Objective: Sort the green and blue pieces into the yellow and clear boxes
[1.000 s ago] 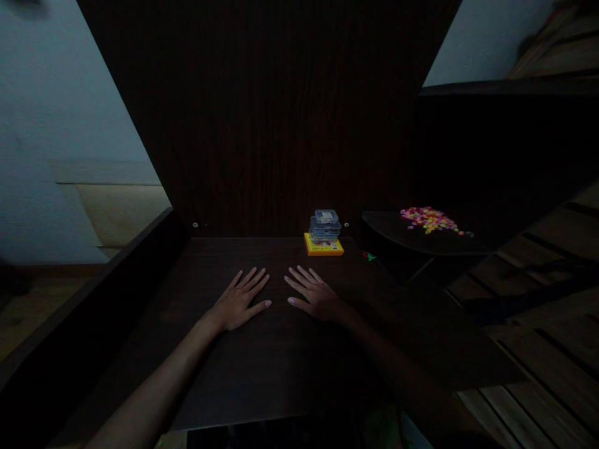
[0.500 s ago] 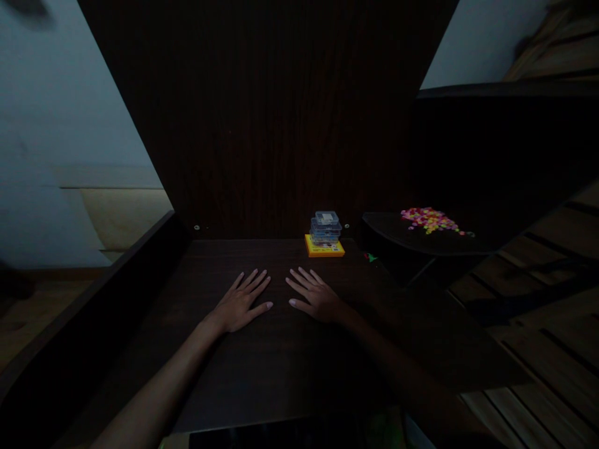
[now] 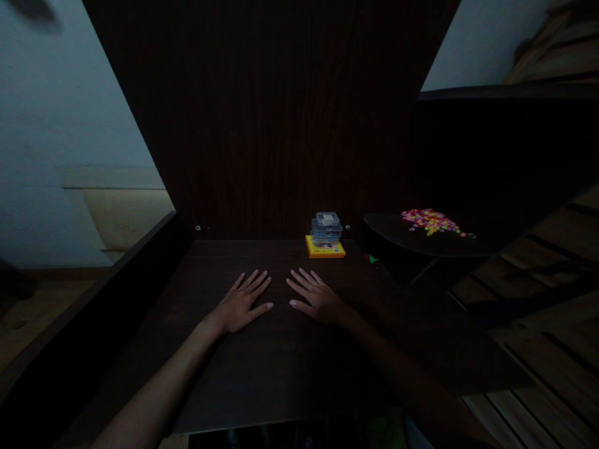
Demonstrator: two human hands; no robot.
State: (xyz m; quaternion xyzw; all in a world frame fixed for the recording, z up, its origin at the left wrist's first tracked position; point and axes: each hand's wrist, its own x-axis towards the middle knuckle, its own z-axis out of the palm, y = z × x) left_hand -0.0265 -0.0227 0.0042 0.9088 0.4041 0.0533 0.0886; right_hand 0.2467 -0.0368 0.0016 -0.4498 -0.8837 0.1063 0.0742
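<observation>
My left hand (image 3: pixel 241 305) lies palm down on the dark wooden desk top (image 3: pixel 262 368), its fingers spread and nothing in it. Beside it, a short gap to the right, my right hand (image 3: pixel 316 298) rests flat the same way, also holding nothing. Beyond the right fingertips a yellow-orange flat box (image 3: pixel 326 251) sits near the back panel. Small clear plastic boxes (image 3: pixel 327 229) are stacked on top of it; their contents are too dim to make out.
To the right, a pile of small pink, red and yellow pieces (image 3: pixel 429 221) lies on a curved dark shelf (image 3: pixel 390 234). A small green and red item (image 3: pixel 371 258) is at the desk's right. A raised side board (image 3: pixel 107 293) bounds the left; a tall back panel (image 3: pixel 262 125) rises behind.
</observation>
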